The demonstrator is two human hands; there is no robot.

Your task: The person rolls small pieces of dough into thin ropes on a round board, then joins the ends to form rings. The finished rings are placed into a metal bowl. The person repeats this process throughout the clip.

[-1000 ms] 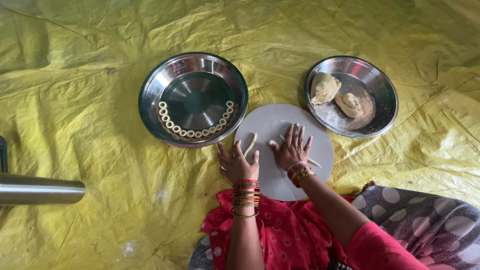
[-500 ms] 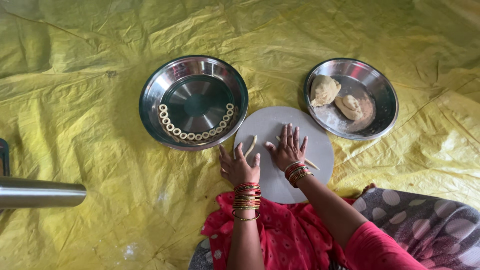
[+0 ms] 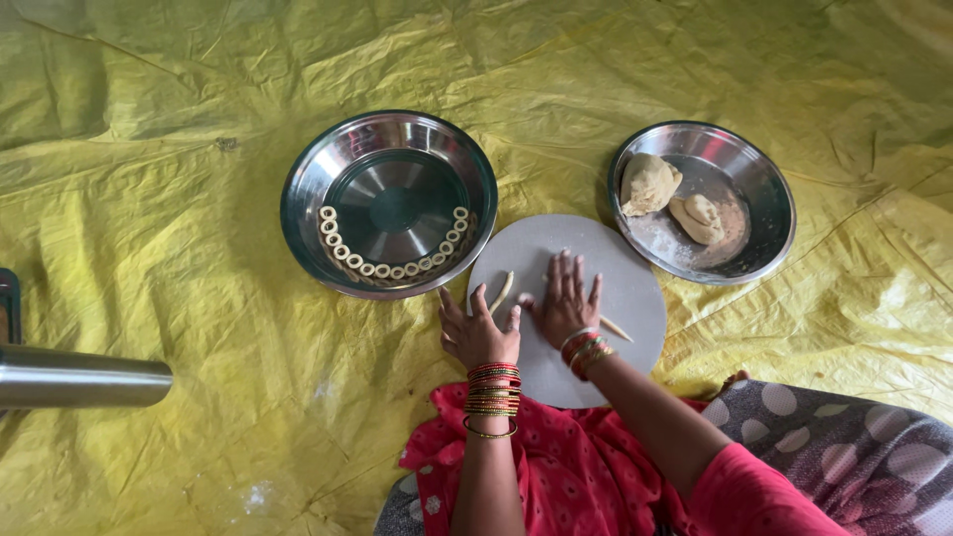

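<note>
Seated on a yellow sheet (image 3: pixel 149 199), pressing both hands flat on a round grey board (image 3: pixel 635 298). Left hand (image 3: pixel 481 333) at the board's near-left edge, fingers spread and open, gripping nothing, its fingertips touching or just short of one end of a thin dough rope (image 3: pixel 502 291); cannot tell which. Right hand (image 3: pixel 566 303) beside it on the middle of the board, fingers splayed and flat, palm down over the dough, with a pointed tip of rope (image 3: pixel 615 328) poking out by the wrist; whether one rope or two pieces, impossible to tell under the hands. To the upper left of the board, a steel bowl (image 3: pixel 308 189) with a curved row of small finished dough rings (image 3: pixel 392 270) lining its near side, from the left wall round to the right; far side of the bowl bare. To the upper right, a steel plate (image 3: pixel 769 208) holding two lumps of unworked dough (image 3: pixel 647 184), one larger and rounder, one flatter. Judging by this: a good batch of rings done, one rope mid-rolling and not yet cut or looped, and plenty of dough left on the plate, so likely well short of finished. At the left edge, a steel cylinder (image 3: pixel 79 377) lying well apart from the work.
</note>
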